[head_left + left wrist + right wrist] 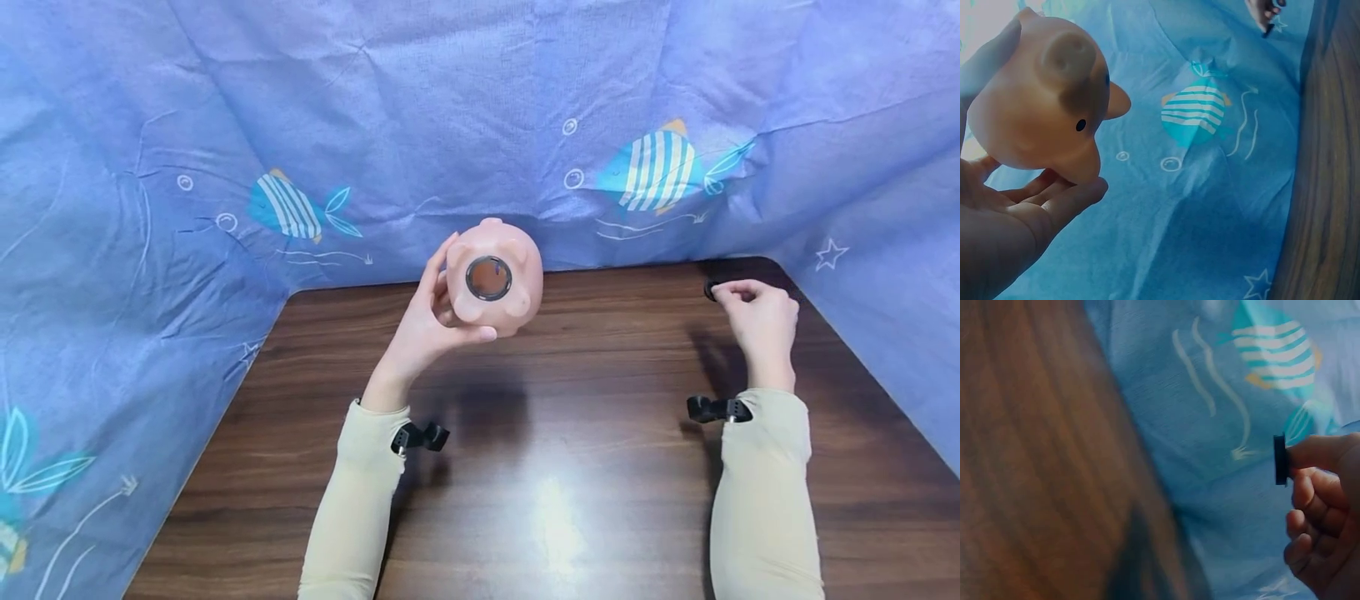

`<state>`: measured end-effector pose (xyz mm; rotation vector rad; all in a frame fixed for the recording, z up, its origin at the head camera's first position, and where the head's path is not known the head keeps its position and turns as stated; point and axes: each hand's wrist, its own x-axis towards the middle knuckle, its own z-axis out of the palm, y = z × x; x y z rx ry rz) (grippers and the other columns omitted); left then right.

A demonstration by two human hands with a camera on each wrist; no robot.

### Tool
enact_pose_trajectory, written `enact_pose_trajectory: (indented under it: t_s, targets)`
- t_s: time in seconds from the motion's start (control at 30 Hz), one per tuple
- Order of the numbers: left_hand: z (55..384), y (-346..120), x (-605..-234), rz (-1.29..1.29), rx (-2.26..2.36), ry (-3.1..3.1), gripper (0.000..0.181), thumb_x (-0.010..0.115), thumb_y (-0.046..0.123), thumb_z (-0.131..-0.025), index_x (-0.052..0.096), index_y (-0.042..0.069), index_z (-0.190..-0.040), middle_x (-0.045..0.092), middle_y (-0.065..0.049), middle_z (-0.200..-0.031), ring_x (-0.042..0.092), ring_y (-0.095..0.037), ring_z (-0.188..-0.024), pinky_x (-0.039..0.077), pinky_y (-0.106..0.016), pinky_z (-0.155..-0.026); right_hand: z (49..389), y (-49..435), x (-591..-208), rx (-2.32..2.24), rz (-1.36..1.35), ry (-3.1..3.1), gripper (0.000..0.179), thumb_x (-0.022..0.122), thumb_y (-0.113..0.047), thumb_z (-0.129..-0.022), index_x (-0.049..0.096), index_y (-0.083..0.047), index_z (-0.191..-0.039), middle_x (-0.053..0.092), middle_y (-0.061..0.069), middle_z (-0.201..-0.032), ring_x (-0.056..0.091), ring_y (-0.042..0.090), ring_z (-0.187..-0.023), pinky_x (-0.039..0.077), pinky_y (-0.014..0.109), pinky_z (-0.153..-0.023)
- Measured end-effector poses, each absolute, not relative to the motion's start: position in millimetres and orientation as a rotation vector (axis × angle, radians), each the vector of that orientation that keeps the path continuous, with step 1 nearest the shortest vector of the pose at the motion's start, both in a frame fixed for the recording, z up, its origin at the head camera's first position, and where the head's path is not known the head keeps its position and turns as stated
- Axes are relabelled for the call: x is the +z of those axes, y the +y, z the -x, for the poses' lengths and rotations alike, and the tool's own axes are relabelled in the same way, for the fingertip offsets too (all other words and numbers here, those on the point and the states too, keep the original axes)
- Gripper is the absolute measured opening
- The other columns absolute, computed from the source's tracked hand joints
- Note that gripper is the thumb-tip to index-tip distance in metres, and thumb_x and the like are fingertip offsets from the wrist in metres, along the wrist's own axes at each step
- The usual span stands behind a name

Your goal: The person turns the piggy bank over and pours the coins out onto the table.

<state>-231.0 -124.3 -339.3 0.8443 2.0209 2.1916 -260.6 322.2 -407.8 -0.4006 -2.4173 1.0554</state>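
A pink piggy bank (527, 279) is held up above the table by my left hand (420, 333), thumb below and fingers round its side. Its underside faces the head camera, showing short feet and a round dark-rimmed opening (489, 278). In the left wrist view the piggy bank (1035, 94) shows its snout, ears and one black eye. Off to the right, my right hand (761, 321) pinches a small black round plug (1280, 460) between thumb and finger, apart from the piggy bank. The plug appears edge-on in the right wrist view.
A dark wood table (600, 375) with rounded far corners lies under both hands. Blue cloth (450, 125) printed with striped fish hangs behind and along both sides. Black wrist cameras are strapped over both light sleeves (765, 492).
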Motion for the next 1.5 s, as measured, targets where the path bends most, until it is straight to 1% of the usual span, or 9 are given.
enact_pose_trajectory:
  t_s: [0.07,0.17,0.27,0.5,0.9,1.03,1.1,1.23,1.5]
  targets:
    - [230.7,-124.5,-340.1,-0.842,2.201,2.033,0.114,0.089,0.001,-0.074,0.023,0.04,-0.159,0.044,-0.011,-0.149,0.05,-0.027,-0.131,0.052,-0.037,-0.1,264.3,326.2,-415.5,1.074,0.415,-2.477,0.039,0.062,-0.031,-0.096,0.073,0.003,-0.111,0.047,-0.036,-0.057,0.046,0.054,-0.117,0.033,0.057,-0.103]
    - [229.6,-128.7,-340.1,-0.841,2.231,2.062,0.114,0.089,0.001,-0.074,0.023,0.038,-0.159,0.045,-0.013,-0.148,0.052,-0.029,-0.129,0.052,-0.037,-0.098,271.2,328.6,-424.9,1.088,0.416,-2.559,0.042,0.061,-0.033,-0.097,0.072,0.003,-0.113,0.072,-0.004,-0.079,0.048,0.051,-0.118,0.039,0.052,-0.097]
    - [228.0,-135.2,-338.7,-0.837,2.257,2.1,0.114,0.09,0.002,-0.073,0.024,0.036,-0.16,0.044,-0.016,-0.148,0.052,-0.033,-0.128,0.053,-0.036,-0.097,275.2,329.2,-432.6,1.085,0.425,-2.627,0.045,0.059,-0.036,-0.097,0.072,0.003,-0.114,0.07,0.023,-0.11,0.053,0.046,-0.111,0.043,0.043,-0.084]
    - [231.1,-137.4,-335.8,-0.82,2.249,2.096,0.115,0.088,-0.002,-0.073,0.024,0.036,-0.159,0.043,-0.02,-0.148,0.049,-0.04,-0.129,0.053,-0.035,-0.097,267.6,341.4,-449.9,1.126,0.457,-2.697,0.044,0.057,-0.03,-0.098,0.071,0.008,-0.114,0.075,0.019,-0.089,0.065,0.002,-0.053,0.045,0.013,-0.063]
    - [236.4,-128.0,-338.7,-0.839,2.218,2.124,0.115,0.088,-0.003,-0.072,0.025,0.038,-0.159,0.049,-0.014,-0.143,0.056,-0.027,-0.121,0.054,-0.036,-0.094,260.8,355.1,-453.8,1.115,0.472,-2.737,0.038,0.056,-0.02,-0.099,0.069,0.011,-0.117,0.07,0.027,-0.106,0.055,-0.013,-0.049,0.039,0.006,-0.058]
    - [236.9,-127.0,-340.8,-0.842,2.198,2.123,0.114,0.088,0.0,-0.073,0.024,0.039,-0.159,0.048,-0.014,-0.144,0.054,-0.027,-0.124,0.052,-0.037,-0.097,261.1,353.3,-454.6,1.096,0.473,-2.742,0.037,0.057,-0.021,-0.099,0.07,0.011,-0.115,0.074,0.022,-0.091,0.059,-0.005,-0.054,0.042,0.01,-0.057]
    - [236.8,-126.1,-341.9,-0.833,2.193,2.109,0.114,0.088,0.0,-0.073,0.024,0.039,-0.159,0.047,-0.013,-0.146,0.053,-0.027,-0.127,0.052,-0.038,-0.099,261.0,351.8,-455.6,1.052,0.472,-2.76,0.037,0.058,-0.022,-0.098,0.071,0.009,-0.113,0.074,0.018,-0.085,0.067,0.013,-0.066,0.046,0.021,-0.064]
    - [236.1,-123.1,-342.8,-0.823,2.196,2.06,0.114,0.087,-0.004,-0.073,0.024,0.039,-0.159,0.044,-0.011,-0.149,0.05,-0.026,-0.131,0.05,-0.038,-0.102,260.2,348.8,-455.1,1.021,0.488,-2.81,0.039,0.057,-0.026,-0.099,0.07,0.006,-0.115,0.067,0.031,-0.112,0.055,0.053,-0.108,0.048,0.054,-0.087]
    - [235.3,-119.3,-345.1,-0.852,2.172,2.059,0.115,0.086,-0.008,-0.073,0.024,0.038,-0.159,0.045,-0.014,-0.148,0.052,-0.028,-0.129,0.048,-0.04,-0.104,261.5,347.2,-455.2,1.034,0.547,-2.842,0.039,0.054,-0.027,-0.101,0.068,0.006,-0.118,0.052,0.035,-0.135,0.04,0.058,-0.126,0.037,0.061,-0.104]
